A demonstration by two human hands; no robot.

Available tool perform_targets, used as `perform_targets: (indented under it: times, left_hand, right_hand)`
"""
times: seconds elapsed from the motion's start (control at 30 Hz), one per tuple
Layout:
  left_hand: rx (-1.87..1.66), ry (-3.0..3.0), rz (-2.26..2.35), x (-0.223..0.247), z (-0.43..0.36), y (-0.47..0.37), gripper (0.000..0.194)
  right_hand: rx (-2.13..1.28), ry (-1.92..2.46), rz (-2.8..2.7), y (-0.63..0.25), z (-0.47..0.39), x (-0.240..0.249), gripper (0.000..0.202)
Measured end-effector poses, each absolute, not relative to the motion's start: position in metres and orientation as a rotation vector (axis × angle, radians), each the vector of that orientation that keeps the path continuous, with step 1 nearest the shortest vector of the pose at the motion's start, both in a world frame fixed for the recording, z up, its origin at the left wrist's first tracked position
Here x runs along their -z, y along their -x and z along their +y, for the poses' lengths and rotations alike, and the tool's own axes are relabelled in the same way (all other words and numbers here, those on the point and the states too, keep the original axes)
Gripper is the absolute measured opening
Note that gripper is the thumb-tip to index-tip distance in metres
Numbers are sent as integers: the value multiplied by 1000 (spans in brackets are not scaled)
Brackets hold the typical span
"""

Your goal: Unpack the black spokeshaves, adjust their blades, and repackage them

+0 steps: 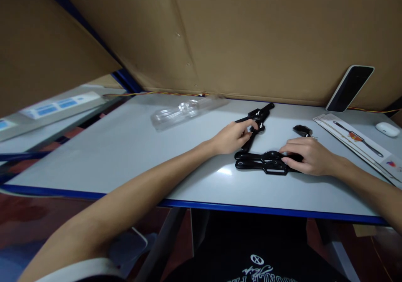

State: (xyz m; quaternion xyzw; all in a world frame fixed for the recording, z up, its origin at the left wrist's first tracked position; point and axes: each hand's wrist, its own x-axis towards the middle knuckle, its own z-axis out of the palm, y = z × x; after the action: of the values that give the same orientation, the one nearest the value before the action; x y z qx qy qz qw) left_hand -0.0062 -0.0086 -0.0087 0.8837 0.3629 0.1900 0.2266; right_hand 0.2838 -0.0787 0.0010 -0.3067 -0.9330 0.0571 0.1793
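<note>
My left hand [233, 138] has its fingers curled on the middle of a black spokeshave [246, 143] that lies slanted away from me. Just beyond the fingers is the body of another black spokeshave [258, 113], partly overlapped. My right hand [307, 155] grips the right end of two black spokeshaves lying side by side, a rear spokeshave [251, 155] and a front spokeshave [251, 165]. Its fingers hide their right handles, so I cannot tell whether it grips one or both. Behind this hand lies a small shiny black piece [302, 130].
A clear plastic package [185, 111] lies at the back left. On the right are printed cards [358, 137] picturing a spokeshave, a white mouse [387, 129] and a phone [350, 88] leaning on the cardboard wall [251, 35]. A blue edge [220, 206] borders the table in front.
</note>
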Motion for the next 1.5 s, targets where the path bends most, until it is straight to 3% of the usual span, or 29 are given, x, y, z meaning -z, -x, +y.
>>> perform_targets:
  times: [0.33, 0.63, 0.9, 1.03, 1.23, 1.5]
  left_hand:
    - [-483, -2518, 626, 0, -25, -1, 39]
    - [-453, -2631, 417, 0, -34, -5, 32]
    - [-605, -2456, 600, 1, -37, -8, 23]
    - [-542, -2401, 616, -1, -35, -7, 27]
    - [-524, -2524, 778, 5, -23, -3, 30]
    - [-554, -2685, 1050, 1, -18, 4, 34]
  right_hand:
    - [-87, 825, -2578, -284, -80, 1, 29]
    - [-411, 1161, -2645, -278, -86, -11, 45]
    - [-91, 1338, -2402, -288, -70, 0, 35]
    - [-81, 1436, -2394, -292, -67, -1, 5]
    - [-157, 1589, -2396, -300, -66, -3, 38]
    - [-234, 1329, -2400, -297, -64, 5, 32]
